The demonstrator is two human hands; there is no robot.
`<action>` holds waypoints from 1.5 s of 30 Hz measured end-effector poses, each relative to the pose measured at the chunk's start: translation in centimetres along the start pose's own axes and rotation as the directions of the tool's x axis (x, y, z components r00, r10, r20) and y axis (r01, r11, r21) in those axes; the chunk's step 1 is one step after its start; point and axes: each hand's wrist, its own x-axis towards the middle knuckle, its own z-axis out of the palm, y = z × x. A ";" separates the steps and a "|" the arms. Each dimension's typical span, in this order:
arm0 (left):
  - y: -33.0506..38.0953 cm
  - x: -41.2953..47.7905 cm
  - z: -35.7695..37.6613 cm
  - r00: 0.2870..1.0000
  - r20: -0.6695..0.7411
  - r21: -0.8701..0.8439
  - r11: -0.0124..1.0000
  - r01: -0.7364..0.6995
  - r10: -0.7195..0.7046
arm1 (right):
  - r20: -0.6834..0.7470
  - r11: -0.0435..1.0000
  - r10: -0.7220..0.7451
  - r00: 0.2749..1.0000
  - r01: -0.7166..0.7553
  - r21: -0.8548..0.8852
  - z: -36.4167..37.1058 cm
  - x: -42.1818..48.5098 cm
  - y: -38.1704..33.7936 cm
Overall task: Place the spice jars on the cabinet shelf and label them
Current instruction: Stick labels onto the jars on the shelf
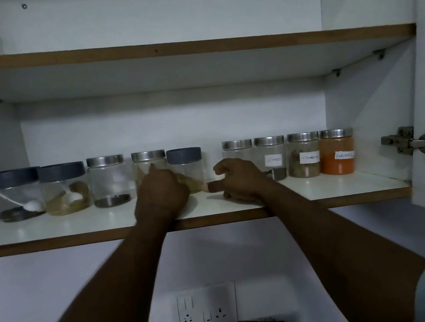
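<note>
Left hand (160, 194) fists its fingers against a steel-lidded jar (148, 161), grip unclear; right hand (239, 178) rests loosely curled, thumb out, on the white shelf (75, 224); wall socket (206, 306) below.

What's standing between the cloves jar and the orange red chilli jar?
One steel-lidded jar labelled cinnamon, seen in the head view.

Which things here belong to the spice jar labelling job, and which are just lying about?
Job: labelled jars, unlabelled jars, lower shelf, left hand, right hand.
Lying about: wall socket, door hinge, upper shelf.
</note>
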 end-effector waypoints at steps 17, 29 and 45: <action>-0.1 -0.1 0.2 0.995 0.092 -0.213 0.975 0.058 -0.039 | -0.156 0.915 0.232 0.960 -0.161 0.371 2.6 -0.3 -4.0; 0.1 0.9 1.0 0.970 0.237 -0.023 0.999 -0.046 0.050 | -0.192 0.945 0.202 0.960 -0.140 0.295 3.0 -0.3 -3.7; 0.1 -0.5 0.1 0.997 0.026 -0.110 0.991 0.075 -0.073 | -0.249 0.994 0.058 0.967 -0.031 0.109 3.1 -0.2 -3.1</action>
